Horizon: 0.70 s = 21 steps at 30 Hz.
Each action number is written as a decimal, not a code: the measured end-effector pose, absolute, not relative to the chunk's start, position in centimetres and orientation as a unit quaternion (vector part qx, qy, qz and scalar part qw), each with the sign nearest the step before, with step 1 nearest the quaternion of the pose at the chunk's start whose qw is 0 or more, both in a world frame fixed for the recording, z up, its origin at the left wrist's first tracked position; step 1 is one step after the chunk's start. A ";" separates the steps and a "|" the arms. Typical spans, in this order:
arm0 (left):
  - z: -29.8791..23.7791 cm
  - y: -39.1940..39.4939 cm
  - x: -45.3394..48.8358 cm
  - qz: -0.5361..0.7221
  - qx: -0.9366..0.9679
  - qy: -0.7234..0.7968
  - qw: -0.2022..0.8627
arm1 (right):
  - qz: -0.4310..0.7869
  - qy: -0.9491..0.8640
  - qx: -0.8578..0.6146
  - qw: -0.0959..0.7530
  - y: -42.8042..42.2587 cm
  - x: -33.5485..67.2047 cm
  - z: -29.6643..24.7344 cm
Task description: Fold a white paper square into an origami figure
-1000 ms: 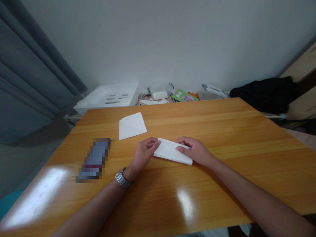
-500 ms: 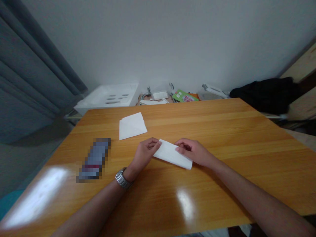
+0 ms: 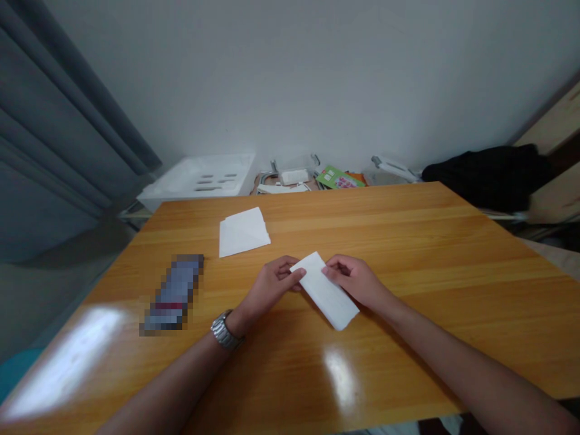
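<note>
Head view: left hand (image 3: 270, 281) and right hand (image 3: 357, 279) pinch white paper (image 3: 331, 298) near far end

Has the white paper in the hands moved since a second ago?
Yes: against the table, the held paper has turned, its right end swinging round toward the table's near edge.

matt paper sheet (image 3: 327, 295), glossy wood-grained tabletop (image 3: 408, 235)

A silver-coloured metal wristwatch (image 3: 227, 330) with a broad linked band circles the left wrist (image 3: 238, 321); its dial cannot be made out. The left hand (image 3: 272, 280) and right hand (image 3: 356, 279) are bare, as are both forearms (image 3: 435, 339).
</note>
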<state>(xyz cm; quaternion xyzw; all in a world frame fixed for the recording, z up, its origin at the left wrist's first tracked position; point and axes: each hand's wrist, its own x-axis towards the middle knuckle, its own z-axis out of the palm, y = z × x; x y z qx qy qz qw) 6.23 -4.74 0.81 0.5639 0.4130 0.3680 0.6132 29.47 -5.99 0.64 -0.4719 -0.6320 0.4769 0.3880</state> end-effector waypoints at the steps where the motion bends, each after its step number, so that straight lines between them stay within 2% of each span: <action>1: 0.7 -4.7 6.2 0.365 0.553 0.410 0.627 | 0.472 -0.626 -0.477 0.397 -5.9 29.5 0.5; 14: 0.3 -4.5 6.4 0.417 0.470 0.431 0.647 | 0.460 -0.624 -0.472 0.419 -5.8 29.1 0.1; 21: 0.8 -4.7 6.6 0.432 0.475 0.447 0.623 | 0.469 -0.628 -0.462 0.416 -5.9 29.0 0.1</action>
